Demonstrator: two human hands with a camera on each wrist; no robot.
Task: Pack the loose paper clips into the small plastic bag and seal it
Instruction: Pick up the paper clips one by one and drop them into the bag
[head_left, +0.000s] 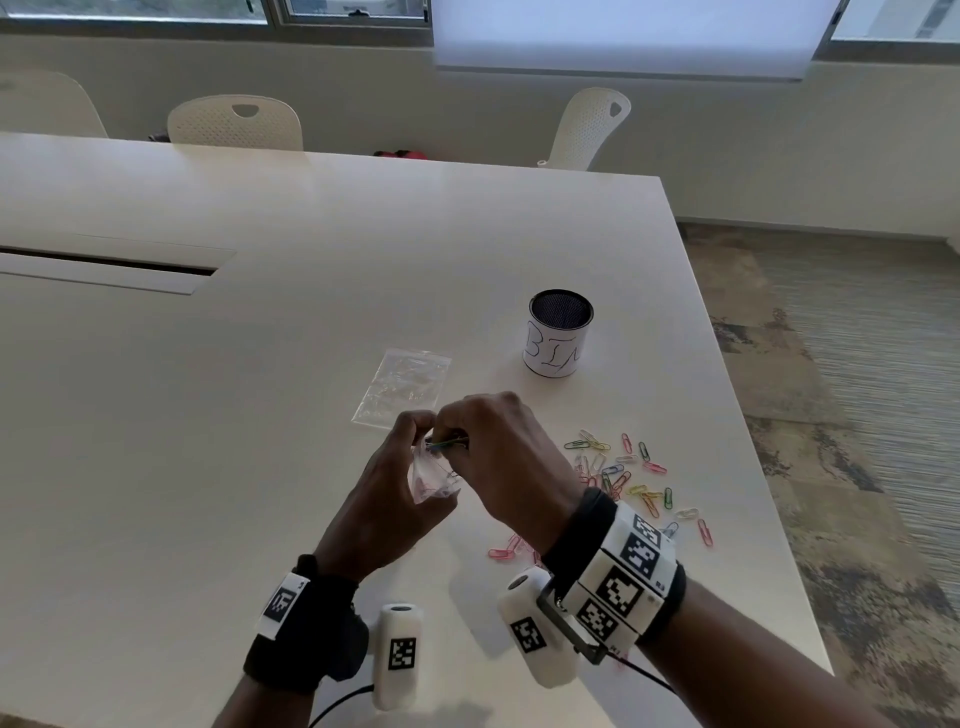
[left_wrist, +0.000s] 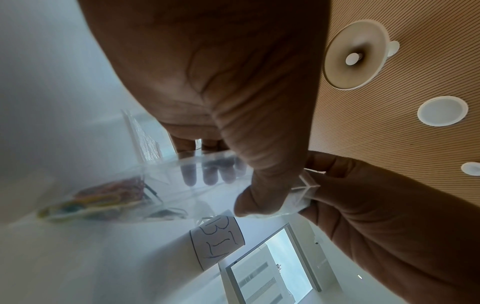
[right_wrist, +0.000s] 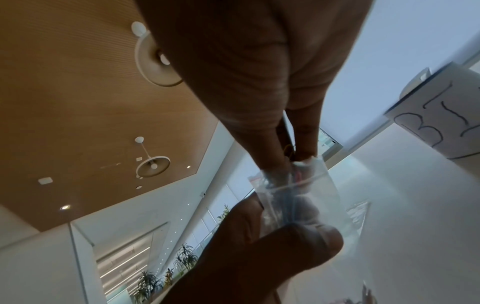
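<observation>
My left hand (head_left: 402, 467) holds a small clear plastic bag (head_left: 431, 480) above the white table (head_left: 260, 364), thumb and fingers curled round its mouth. Coloured paper clips (left_wrist: 96, 200) lie in the bag's bottom. My right hand (head_left: 488, 447) pinches a few paper clips (head_left: 448, 443) at the bag's mouth (right_wrist: 298, 181), its fingertips pushed just inside the opening. Loose coloured paper clips (head_left: 623, 478) lie scattered on the table to the right of my hands.
A stack of spare clear bags (head_left: 402, 387) lies flat just beyond my hands. A mesh cup labelled BIN (head_left: 558, 332) stands further back right. The table's right edge (head_left: 737, 415) runs close to the scattered clips. Chairs (head_left: 236, 122) stand along the far side.
</observation>
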